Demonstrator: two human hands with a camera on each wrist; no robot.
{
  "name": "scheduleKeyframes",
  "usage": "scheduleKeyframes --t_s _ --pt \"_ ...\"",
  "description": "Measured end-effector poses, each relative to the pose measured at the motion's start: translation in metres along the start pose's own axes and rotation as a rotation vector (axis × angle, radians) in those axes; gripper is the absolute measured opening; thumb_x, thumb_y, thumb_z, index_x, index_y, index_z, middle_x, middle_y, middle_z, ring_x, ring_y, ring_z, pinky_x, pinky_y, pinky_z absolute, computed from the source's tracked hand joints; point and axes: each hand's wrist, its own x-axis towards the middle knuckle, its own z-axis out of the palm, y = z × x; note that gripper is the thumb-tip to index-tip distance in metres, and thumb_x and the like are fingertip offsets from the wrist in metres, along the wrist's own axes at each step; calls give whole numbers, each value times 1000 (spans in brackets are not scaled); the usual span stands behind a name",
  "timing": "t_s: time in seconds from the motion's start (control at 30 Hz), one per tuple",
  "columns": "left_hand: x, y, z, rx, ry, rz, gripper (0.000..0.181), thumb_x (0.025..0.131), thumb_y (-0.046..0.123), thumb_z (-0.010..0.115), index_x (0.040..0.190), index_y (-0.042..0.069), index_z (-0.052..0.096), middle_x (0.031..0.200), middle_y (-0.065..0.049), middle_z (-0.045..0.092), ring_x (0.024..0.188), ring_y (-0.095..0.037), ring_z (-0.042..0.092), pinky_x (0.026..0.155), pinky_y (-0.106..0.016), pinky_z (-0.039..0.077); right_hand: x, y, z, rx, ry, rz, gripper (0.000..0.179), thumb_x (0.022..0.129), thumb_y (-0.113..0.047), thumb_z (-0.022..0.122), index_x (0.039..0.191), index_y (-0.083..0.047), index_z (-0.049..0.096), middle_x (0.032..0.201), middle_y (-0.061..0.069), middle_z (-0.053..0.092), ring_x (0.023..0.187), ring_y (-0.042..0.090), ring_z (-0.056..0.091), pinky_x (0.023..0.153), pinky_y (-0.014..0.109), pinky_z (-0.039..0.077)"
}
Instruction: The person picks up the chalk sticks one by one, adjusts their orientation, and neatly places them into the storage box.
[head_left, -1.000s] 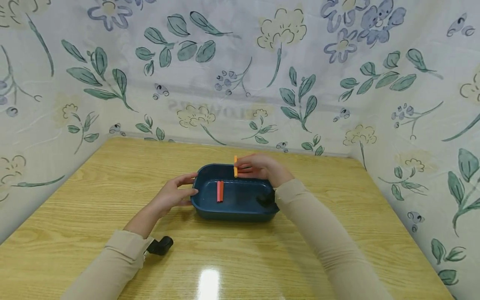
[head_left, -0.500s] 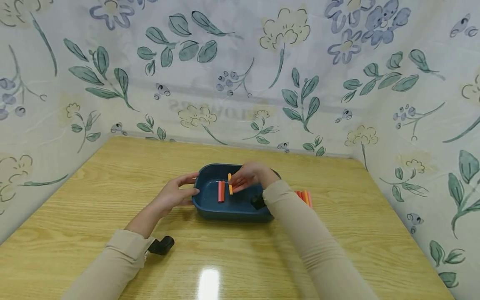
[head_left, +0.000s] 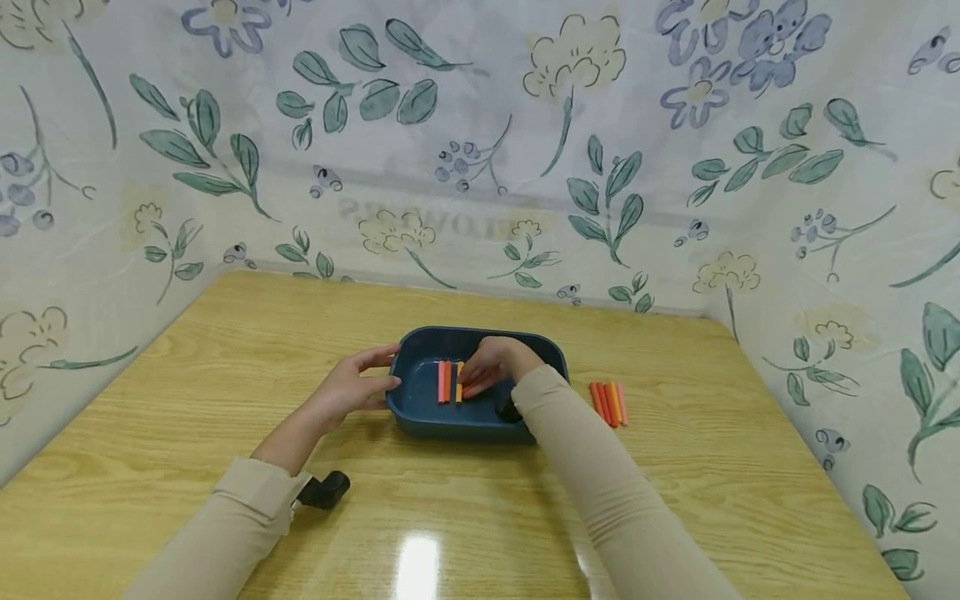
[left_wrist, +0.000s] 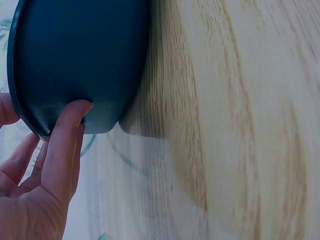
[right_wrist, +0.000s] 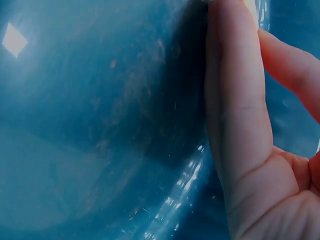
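A dark blue oblong basin [head_left: 465, 430] stands on the table. At its left end my left hand [head_left: 351, 385] grips the rim; the left wrist view shows the fingers [left_wrist: 61, 155] against the outer wall and the thumb over the edge. My right hand [head_left: 501, 362] reaches down into the basin and pinches an orange crayon-like stick [head_left: 459, 395] near the floor, its middle hidden by fingertips. Just left of it a pink stick [head_left: 441, 385] and an orange-red stick [head_left: 447, 383] lie side by side. In the right wrist view the fingers [right_wrist: 242, 90] hide most of what they hold.
Right of the basin, several red, orange and pink sticks [head_left: 609, 405] lie in a row on the wooden table [head_left: 420, 500]. A flower-printed cloth [head_left: 480, 167] surrounds the table at the back and sides. A black wrist camera [head_left: 324, 490] juts from the left sleeve.
My right hand has carried the orange stick down from above the far rim, leftward to beside the other two sticks. The row of sticks at right has come into view. The left hand stays put.
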Motion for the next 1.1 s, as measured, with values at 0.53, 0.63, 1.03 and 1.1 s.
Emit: scheduleKeyframes --t_s 0.53,0.63,1.03,1.1 --pt "-1 -4 2 -6 -5 20 60 92 4 55 146 3 28 138 -28 30 97 -33 62 78 -41 54 -28 -4 -11 86 44 -267 36 90 1 56 125 11 50 118 28 56 89 28 63 87 40 50" --pt "-2 -4 2 0 -5 15 60 92 4 55 146 4 28 139 -28 29 99 -34 61 77 -40 54 -37 -4 -16 127 61 -312 40 90 1 57 127 11 48 122 31 53 82 25 64 91 43 47" --pt "0 -7 0 45 9 -22 60 92 5 56 146 6 29 140 -27 30 103 -35 59 77 -38 55 -86 22 -33 228 139 -459 37 90 1 55 126 8 47 123 33 49 74 19 64 84 36 52" --pt "0 -6 0 48 6 -18 60 92 5 56 146 5 29 140 -27 30 103 -35 58 77 -38 55 -93 31 -38 240 154 -475 38 90 1 56 126 9 46 122 34 49 73 19 64 84 37 52"
